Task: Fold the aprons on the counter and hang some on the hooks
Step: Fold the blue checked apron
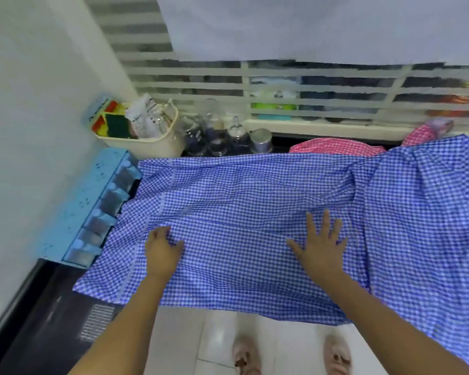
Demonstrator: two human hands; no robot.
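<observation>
A blue-and-white checked apron [255, 190] lies spread across the dark counter, its front edge hanging over toward the floor. My right hand [318, 246] lies flat on the cloth with fingers spread. My left hand [161, 249] rests on the apron's left part with its fingers curled into the fabric, pinching a fold. A pink checked apron [336, 146] sits bunched behind the blue one at the back right, partly hidden by it.
A blue compartment rack [87, 207] is fixed on the left wall. A cream basket [146, 143] of sponges and packets, glass jars [217, 139] and a metal tin [261, 140] stand along the back. A slatted window [282, 85] runs behind. The dark counter [38, 307] extends left.
</observation>
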